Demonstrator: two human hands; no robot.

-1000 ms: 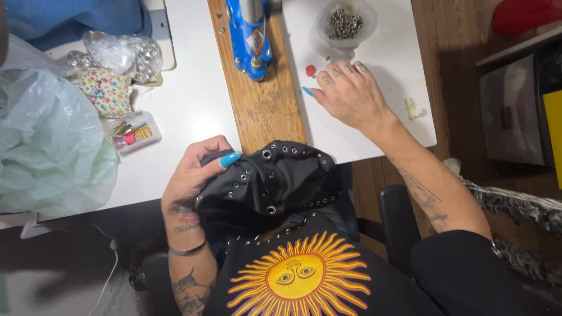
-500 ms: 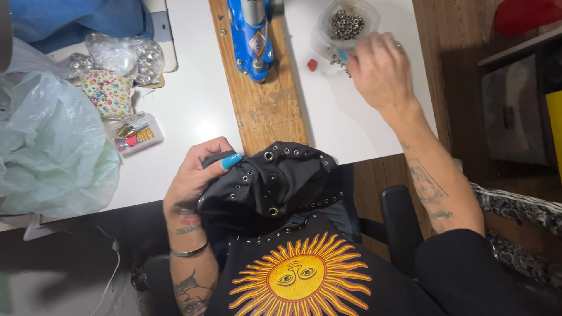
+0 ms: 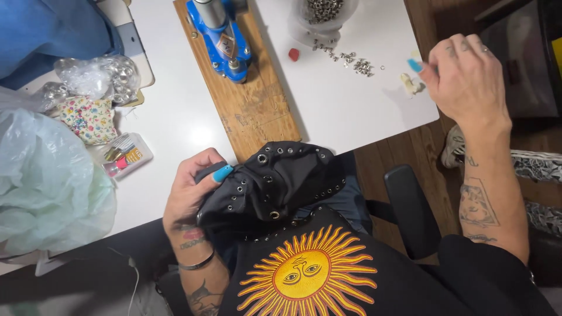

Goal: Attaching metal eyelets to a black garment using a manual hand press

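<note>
— Where's the piece?

— The black studded fabric (image 3: 275,184) lies bunched at the near edge of the table (image 3: 175,129), half in my lap. My left hand (image 3: 190,193) has its fingers (image 3: 219,172) clamped on the left fold.

— How does it handle?

— Soft and floppy, I'd judge, light but for the eyelets; best gripped at a seam.

— The other hand?

— My right hand (image 3: 468,82) hovers past the loose eyelets (image 3: 357,63), fingers curled; whether they pinch anything, I cannot tell.

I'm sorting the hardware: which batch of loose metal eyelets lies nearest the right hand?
The small scattered pile on the white table, closest to the right hand. The others sit in the clear cup or the plastic bags far left.
</note>
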